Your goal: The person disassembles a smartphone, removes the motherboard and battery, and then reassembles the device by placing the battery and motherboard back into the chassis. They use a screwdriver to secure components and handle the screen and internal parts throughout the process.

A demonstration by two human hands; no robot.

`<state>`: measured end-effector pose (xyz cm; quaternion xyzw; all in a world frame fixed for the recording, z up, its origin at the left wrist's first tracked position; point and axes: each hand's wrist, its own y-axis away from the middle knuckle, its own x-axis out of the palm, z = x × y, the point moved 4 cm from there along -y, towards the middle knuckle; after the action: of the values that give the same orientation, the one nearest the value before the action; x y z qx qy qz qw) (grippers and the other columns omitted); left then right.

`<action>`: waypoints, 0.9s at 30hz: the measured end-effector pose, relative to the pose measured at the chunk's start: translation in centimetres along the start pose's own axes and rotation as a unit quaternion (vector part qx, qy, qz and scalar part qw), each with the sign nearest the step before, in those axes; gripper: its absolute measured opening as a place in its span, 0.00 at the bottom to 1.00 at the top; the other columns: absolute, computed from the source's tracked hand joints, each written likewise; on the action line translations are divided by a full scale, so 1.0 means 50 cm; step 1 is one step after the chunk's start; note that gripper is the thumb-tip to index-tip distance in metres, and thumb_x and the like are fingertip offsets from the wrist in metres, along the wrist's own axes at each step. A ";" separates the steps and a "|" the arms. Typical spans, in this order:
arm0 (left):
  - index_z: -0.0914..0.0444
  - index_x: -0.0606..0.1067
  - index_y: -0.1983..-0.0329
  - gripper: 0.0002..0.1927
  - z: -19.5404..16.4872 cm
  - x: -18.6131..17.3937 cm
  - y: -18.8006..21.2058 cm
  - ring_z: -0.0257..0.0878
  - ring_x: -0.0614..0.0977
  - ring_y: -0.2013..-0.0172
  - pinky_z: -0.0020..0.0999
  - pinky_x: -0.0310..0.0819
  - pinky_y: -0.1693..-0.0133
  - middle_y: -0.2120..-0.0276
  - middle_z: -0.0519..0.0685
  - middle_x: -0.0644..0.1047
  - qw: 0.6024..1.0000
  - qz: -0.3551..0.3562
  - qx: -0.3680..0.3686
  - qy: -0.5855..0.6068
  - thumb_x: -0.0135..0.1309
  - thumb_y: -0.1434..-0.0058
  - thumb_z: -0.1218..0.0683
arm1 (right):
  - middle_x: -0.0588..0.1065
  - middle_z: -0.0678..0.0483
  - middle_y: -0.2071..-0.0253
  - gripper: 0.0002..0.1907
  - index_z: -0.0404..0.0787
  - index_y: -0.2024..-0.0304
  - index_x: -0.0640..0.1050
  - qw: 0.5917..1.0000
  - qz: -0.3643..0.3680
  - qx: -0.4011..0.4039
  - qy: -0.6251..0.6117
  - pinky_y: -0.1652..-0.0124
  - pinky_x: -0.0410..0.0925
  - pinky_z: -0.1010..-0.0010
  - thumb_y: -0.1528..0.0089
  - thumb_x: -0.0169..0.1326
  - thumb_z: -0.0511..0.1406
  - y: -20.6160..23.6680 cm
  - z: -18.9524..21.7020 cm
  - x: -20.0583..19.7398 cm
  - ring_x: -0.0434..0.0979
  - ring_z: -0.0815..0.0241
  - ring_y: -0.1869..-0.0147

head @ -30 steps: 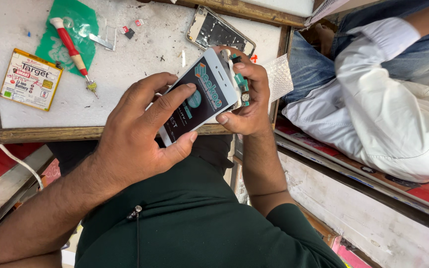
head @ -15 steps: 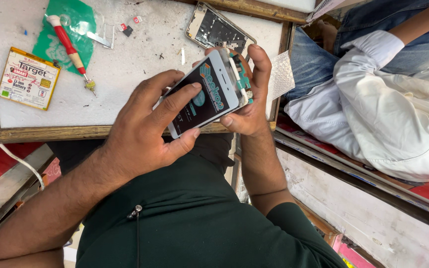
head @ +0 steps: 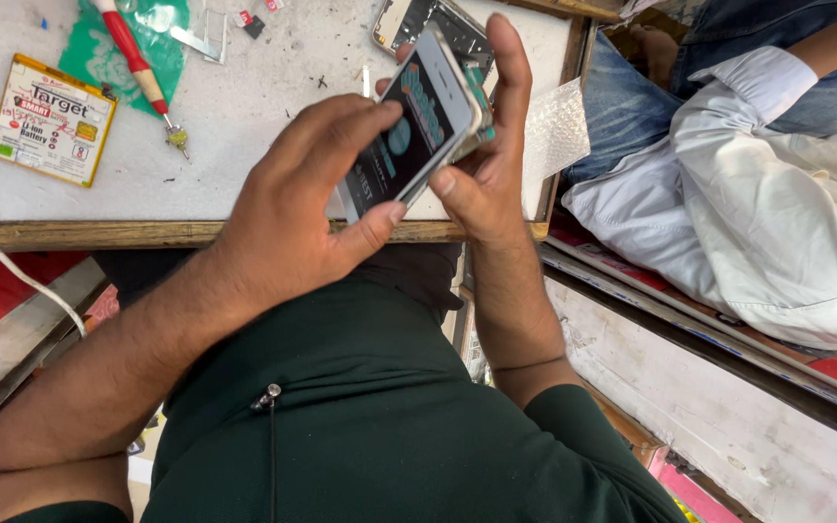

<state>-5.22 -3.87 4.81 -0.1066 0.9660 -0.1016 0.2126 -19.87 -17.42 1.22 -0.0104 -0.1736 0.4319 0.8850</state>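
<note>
Two hands meet on one phone over the near edge of the table (head: 244, 199), so let's sweep across from the left. Far left on the white tabletop lies a flat yellow-edged battery pack (head: 52, 118), label up, well clear of the action. Just right of it sits a green mat (head: 118, 60), and a red-handled screwdriver (head: 134, 60) lies slanted across it, tip pointing down toward the table's front edge. A small metal blade (head: 194, 41) rests on the upper part of that mat.

Now the middle: the left hand (head: 288, 218) comes up from the lower left, fingers curled over the face of the white phone (head: 417, 131), thumb pressed against its lower edge, so it is closed around the device rather than spread. The phone is held tilted in the air above the table's front edge, screen lit with a dark picture and teal shapes. The right hand (head: 486, 160) clamps it from the other side, thumb on the lower corner, fingers stretched upright along the back. Behind the phone an opened phone frame (head: 438, 24) lies on the table at the top.

Further right, a piece of clear bubble wrap (head: 556, 131) sits at the table's right edge. Far right, another person in a white shirt (head: 777, 213) and blue jeans (head: 632, 102) sits close by.
</note>
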 end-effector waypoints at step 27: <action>0.62 0.66 0.29 0.38 0.013 -0.017 -0.008 0.54 0.75 0.34 0.46 0.79 0.40 0.31 0.61 0.68 0.998 0.049 -0.006 0.034 0.66 0.38 0.45 | 0.70 0.35 0.37 0.47 0.41 0.24 0.54 0.991 -0.081 0.087 -0.068 0.40 0.77 0.56 0.35 0.67 0.45 -0.015 -0.013 -0.004 0.78 0.49 0.38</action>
<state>-4.09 -4.14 4.67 -0.0565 0.9774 -0.0885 0.1834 -19.20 -17.98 0.68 0.1100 -0.1952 0.3718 0.9009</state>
